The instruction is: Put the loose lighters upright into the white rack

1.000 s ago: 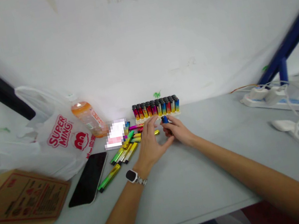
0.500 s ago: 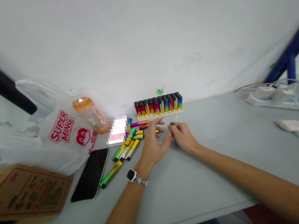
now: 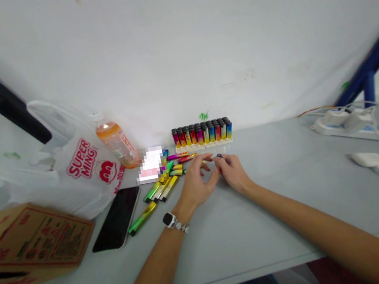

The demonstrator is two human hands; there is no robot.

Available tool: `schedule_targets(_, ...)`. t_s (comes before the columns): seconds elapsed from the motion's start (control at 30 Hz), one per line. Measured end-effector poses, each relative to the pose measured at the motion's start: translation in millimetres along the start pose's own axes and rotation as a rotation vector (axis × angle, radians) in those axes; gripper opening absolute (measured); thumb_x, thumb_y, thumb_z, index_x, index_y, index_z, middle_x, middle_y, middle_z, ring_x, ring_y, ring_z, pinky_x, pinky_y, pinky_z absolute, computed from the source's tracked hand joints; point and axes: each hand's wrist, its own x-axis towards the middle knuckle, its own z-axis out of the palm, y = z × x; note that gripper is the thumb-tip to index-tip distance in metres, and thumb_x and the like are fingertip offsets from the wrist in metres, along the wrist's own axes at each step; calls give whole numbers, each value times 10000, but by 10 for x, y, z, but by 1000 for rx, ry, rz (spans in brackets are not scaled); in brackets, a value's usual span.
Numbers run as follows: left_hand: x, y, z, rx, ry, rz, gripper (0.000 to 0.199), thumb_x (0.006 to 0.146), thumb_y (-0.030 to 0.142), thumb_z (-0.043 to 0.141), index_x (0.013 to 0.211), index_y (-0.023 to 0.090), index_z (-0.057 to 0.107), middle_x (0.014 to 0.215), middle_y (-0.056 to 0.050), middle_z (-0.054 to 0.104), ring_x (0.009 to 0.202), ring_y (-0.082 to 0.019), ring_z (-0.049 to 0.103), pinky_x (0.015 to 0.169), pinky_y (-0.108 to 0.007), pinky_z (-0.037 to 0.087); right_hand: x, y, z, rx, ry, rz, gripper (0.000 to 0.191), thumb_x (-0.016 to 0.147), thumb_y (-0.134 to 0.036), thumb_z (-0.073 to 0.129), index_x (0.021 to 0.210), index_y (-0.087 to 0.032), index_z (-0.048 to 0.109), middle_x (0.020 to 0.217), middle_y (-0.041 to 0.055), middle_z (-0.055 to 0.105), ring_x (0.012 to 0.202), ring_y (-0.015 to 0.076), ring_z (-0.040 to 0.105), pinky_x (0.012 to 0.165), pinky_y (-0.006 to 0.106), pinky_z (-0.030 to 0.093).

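Observation:
My left hand (image 3: 198,182), with a watch at the wrist, is over the table; its fingers are curved but apart, and its fingertips come close to my right hand. My right hand (image 3: 232,171) is closed on a small dark thing that I cannot make out at its fingertips. Behind both hands, a pale rack (image 3: 205,146) holds several colourful lighters (image 3: 205,133) upright with black tops. More lighters (image 3: 169,188) lie loose in a pile left of my left hand. A green and yellow lighter (image 3: 143,218) lies nearer to me.
A black phone (image 3: 117,219), a cardboard box (image 3: 42,241), a white plastic bag (image 3: 78,176) and an orange drink bottle (image 3: 118,144) stand or lie on the left. At right are a power strip (image 3: 355,125), a white adapter (image 3: 367,159) and cables. A wall rises behind the table.
The fingers of my left hand have drawn in slightly toward my right fingertips. The view has shifted a little. My right hand keeps its grip.

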Motion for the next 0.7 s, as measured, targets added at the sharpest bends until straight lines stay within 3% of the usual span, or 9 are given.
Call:
schedule_targets(0.23, 7, 36, -8, 31, -80, 6, 205, 865, 293, 632, 1033, 177, 609, 922, -48, 675, 745, -150, 586, 649, -286, 469, -35, -50, -14, 64, -37, -31, 482, 861, -604, 545, 600, -204, 472, 566, -40, 386, 553, 117, 344, 526, 271, 278)
schedule_targets(0.5, 19, 42, -20, 25, -89, -40, 231, 837, 260, 634, 1053, 178, 625, 925, -45, 691, 764, -153, 607, 650, -282, 468, 9, 9, 3, -79, -11, -28, 275, 828, -355, 463, 599, -205, 486, 560, -38, 435, 578, 130, 405, 561, 278, 306)
schedule_targets(0.7, 11, 35, -26, 24, -99, -46, 240, 843, 263, 636, 1066, 177, 620, 930, -44, 685, 773, -151, 600, 662, -282, 465, 1, 17, -4, -98, -21, -25, 278, 838, -364, 464, 609, -207, 475, 575, -40, 434, 596, 132, 409, 568, 277, 304)
